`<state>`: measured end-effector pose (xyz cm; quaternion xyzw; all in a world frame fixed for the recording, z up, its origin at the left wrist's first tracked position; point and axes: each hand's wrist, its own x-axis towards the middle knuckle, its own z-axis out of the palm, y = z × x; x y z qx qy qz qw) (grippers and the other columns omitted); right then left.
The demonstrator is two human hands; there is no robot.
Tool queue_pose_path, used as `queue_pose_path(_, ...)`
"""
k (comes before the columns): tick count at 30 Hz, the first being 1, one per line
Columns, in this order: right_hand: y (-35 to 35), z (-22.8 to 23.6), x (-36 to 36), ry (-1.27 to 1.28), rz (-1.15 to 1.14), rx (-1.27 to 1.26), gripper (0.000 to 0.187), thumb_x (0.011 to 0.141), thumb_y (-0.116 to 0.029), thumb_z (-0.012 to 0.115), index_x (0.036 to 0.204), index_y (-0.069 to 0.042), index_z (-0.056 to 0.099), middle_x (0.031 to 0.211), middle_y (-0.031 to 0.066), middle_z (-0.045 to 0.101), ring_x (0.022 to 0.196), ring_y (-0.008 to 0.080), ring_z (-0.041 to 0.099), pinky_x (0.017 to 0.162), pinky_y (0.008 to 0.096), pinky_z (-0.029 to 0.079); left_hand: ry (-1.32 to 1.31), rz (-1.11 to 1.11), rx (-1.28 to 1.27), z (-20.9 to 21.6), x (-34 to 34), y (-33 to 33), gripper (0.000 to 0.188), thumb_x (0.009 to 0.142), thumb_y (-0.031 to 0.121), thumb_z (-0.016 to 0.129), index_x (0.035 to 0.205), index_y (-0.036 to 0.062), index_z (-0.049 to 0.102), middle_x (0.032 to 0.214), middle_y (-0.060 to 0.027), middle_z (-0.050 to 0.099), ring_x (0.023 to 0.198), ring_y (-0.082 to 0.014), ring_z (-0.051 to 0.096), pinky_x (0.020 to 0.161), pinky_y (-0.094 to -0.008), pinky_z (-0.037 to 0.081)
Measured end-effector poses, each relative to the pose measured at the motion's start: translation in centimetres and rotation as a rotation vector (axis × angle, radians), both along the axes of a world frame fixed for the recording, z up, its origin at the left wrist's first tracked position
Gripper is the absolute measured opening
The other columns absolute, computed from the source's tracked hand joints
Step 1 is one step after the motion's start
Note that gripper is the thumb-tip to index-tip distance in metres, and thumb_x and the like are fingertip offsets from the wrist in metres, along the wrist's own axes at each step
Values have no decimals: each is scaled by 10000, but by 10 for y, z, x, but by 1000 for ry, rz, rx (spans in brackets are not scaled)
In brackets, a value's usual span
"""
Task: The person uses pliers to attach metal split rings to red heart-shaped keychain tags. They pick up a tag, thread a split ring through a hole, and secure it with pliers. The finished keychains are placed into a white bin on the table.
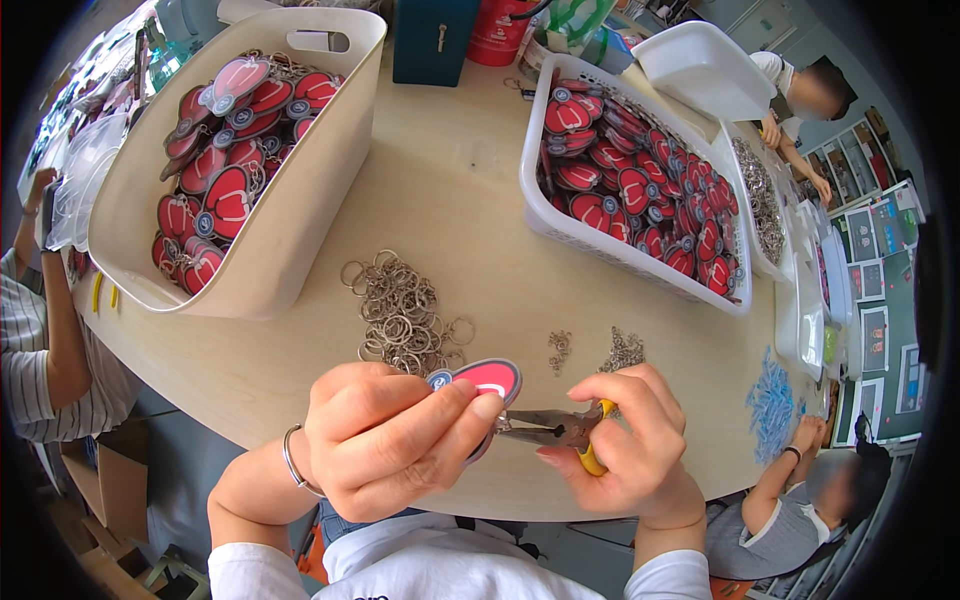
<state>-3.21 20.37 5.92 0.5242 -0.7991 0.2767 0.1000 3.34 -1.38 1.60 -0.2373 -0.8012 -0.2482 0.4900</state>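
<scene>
Between the fingers and thumb of my left hand (395,435) is a red and grey keychain tag (492,380) with a small blue round emblem. My right hand (635,435) is wrapped round yellow-handled pliers (560,428). The pliers' jaws point left and meet the metal fitting at the tag's edge; whether they grip it is too small to tell. Just beyond my left hand lies a heap of metal split rings (400,315). Beyond my right hand are two little piles of small metal links, a larger pile (622,350) and a smaller pile (559,350).
A cream bin (330,190) of finished-looking tags with chains stands at the left. A white basket (640,255) of red tags sits at the right. Blue strips (771,405) lie near the right table edge. Other people sit or work at left, far right and lower right.
</scene>
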Motion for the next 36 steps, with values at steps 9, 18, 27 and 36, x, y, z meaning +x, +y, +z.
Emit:
queue_pose_path(9, -2, -1, 0, -24, 22, -24, 373, 652, -198, 808, 583, -55, 470, 822, 117, 589, 606, 233, 508, 506, 332, 397, -33, -17, -13, 0, 4, -3, 332, 611, -8, 707, 943, 9, 706, 941, -63, 653, 739, -182, 542, 581, -278, 459)
queue_pose_path(18, 3, 0, 1, 38, 34, -3, 365, 609, -169, 807, 574, -64, 460, 784, 91, 572, 530, 190, 460, 408, 282, 360, 22, -14, -5, 0, 0, -3, 278, 623, -12, 707, 894, 46, 721, 924, -34, 660, 731, -160, 528, 549, -248, 436)
queue_pose_path(27, 4, 2, -2, 15, 84, 8, 315, 614, -129, 807, 589, -42, 505, 762, 90, 564, 537, 192, 471, 411, 280, 373, 75, -14, -67, -1, -6, -6, 247, 611, -34, 721, 835, 72, 727, 892, -9, 653, 715, -143, 535, 546, -224, 439)
queue_pose_path(36, 53, -14, -109, -133, -621, -237, 226, 691, -53, 784, 877, 21, 679, 930, 93, 601, 837, 243, 597, 744, 340, 472, -174, 490, 130, 54, -25, -37, 156, 703, 15, 741, 853, 16, 699, 775, -66, 628, 597, -204, 532, 544, -310, 440)
